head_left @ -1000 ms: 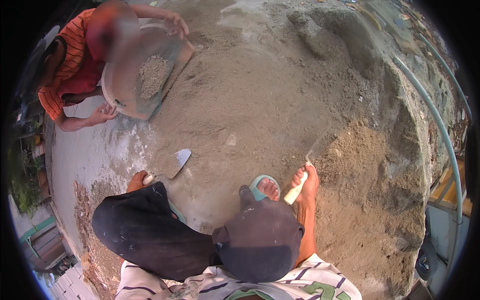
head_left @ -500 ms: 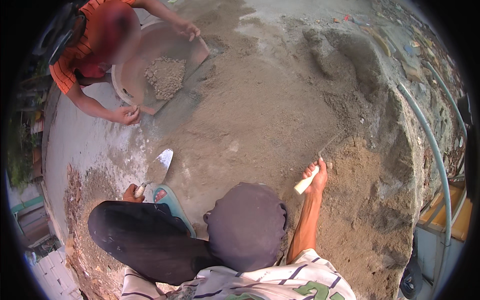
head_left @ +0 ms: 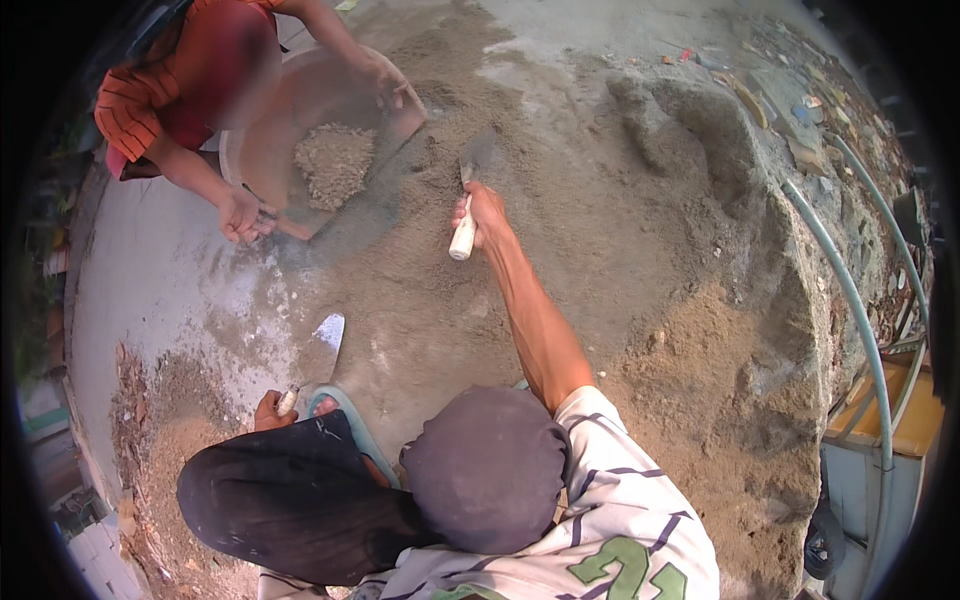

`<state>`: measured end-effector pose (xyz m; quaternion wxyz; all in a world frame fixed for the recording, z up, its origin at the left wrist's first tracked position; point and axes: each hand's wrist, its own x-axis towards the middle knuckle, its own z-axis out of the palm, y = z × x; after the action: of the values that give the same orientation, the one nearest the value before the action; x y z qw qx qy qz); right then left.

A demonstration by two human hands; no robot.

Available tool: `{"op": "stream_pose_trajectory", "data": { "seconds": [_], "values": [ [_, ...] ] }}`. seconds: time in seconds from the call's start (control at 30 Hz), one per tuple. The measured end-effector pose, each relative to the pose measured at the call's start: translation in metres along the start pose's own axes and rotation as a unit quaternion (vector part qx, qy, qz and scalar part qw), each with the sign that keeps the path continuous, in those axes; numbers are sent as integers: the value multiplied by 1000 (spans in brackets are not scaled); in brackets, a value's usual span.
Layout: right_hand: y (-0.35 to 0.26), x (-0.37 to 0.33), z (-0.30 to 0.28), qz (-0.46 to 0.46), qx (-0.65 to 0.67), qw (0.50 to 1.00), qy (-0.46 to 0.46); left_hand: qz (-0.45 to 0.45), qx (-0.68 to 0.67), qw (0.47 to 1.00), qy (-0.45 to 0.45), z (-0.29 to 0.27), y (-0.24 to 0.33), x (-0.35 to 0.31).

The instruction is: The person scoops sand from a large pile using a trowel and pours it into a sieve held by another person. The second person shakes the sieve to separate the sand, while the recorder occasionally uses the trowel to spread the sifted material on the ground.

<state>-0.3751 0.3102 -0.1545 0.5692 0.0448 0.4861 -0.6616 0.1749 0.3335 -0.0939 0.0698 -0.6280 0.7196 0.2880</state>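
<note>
While L hand [head_left: 269, 411] grips L trowel [head_left: 329, 334], R hand [head_left: 485, 212] clasps R trowel [head_left: 462, 240], pointing fwd, axis approx fore-aft.

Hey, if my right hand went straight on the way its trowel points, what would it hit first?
Probably just the loose sandy layer ahead of the trowel in your right hand; no separate object shows in that line, though the blade's height above the surface is unclear.
</note>
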Motion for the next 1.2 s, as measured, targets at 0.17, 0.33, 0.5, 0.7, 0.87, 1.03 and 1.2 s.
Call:
{"op": "stream_pose_trajectory", "data": {
  "seconds": [0.17, 0.33, 0.5, 0.7, 0.87, 1.03, 1.2],
  "values": [
    [-37, -79, -29, -124, -242, 962, -12, 8, -28, 1000, 7, 14, -41, 15],
    [26, -219, -138, -55, -158, 984, 69, -8, -56, 998, -10, 19, -28, 23],
    [55, -342, -225, 101, -14, 982, 161, -2, -53, 998, -35, 16, -15, 28],
    [36, -351, -285, -161, 86, 922, 342, -2, -57, 998, -38, -9, -21, 17],
    [62, -319, -199, -86, 69, 966, 234, -3, -53, 998, -41, -29, -17, 9],
    [97, -296, -181, 52, -1, 994, 99, -2, -67, 996, -53, -28, -5, 9],
    [68, -347, -288, -86, 88, 948, 293, 3, -66, 996, -56, -41, -5, 5]
  ]
}}
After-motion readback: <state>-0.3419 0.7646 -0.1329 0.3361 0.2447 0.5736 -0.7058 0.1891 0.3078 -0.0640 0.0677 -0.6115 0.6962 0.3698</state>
